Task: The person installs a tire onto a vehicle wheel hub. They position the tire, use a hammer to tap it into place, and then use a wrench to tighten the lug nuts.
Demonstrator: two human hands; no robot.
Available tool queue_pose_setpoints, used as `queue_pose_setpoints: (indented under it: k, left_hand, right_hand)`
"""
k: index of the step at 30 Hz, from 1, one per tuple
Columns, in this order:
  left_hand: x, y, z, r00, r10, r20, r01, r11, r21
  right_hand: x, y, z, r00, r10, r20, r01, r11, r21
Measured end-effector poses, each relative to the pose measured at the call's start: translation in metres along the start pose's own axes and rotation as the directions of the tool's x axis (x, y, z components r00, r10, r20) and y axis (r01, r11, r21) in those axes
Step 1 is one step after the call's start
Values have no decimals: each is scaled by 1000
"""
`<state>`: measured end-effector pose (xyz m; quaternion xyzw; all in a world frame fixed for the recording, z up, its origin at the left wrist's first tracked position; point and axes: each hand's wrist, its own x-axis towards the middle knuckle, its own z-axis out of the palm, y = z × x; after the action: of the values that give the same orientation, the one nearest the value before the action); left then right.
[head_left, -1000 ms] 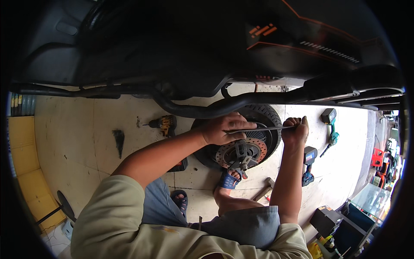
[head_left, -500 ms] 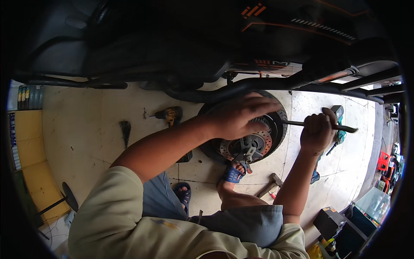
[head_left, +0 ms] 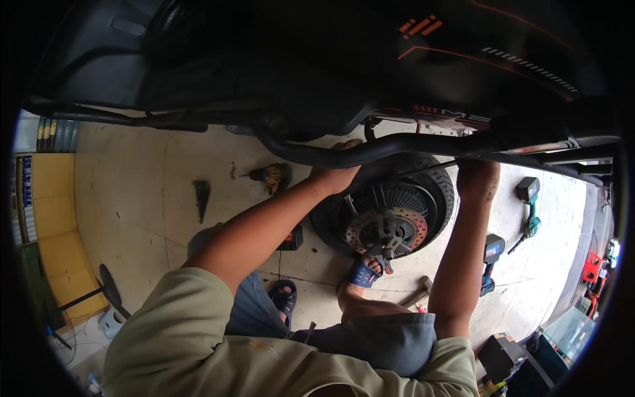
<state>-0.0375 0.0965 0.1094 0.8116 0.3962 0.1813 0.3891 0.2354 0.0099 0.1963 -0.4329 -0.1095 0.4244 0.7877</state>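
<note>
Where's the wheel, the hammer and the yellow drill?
wheel point(head_left: 442, 192), head view, on the black tyre's right side.
hammer point(head_left: 418, 296), head view, on its wooden handle.
yellow drill point(head_left: 272, 176), head view, on its body.

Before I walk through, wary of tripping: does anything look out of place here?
Yes. A black wheel with a drilled brake disc lies flat on the floor, off the vehicle. A yellow-and-black power drill and a hammer lie loose nearby.

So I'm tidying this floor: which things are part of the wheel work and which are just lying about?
In hand:
wheel with brake disc
left hand at the tyre top
right hand partly behind the black frame tube

Lying about:
yellow drill
green tool
blue tool
hammer
</note>
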Motion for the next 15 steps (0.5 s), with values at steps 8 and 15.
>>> queue_pose_setpoints:
  k: [8, 15]
  left_hand:
    - [9, -17, 17, 996, 58, -70, -62, 996, -66]
    - [9, 4, 7, 986, 86, -145, -94, 994, -49]
  right_hand:
    - [47, -27, -63, 813, 14, 581, -135, 977, 165]
    - [24, 13, -8, 988, -40, -148, 58, 991, 124]
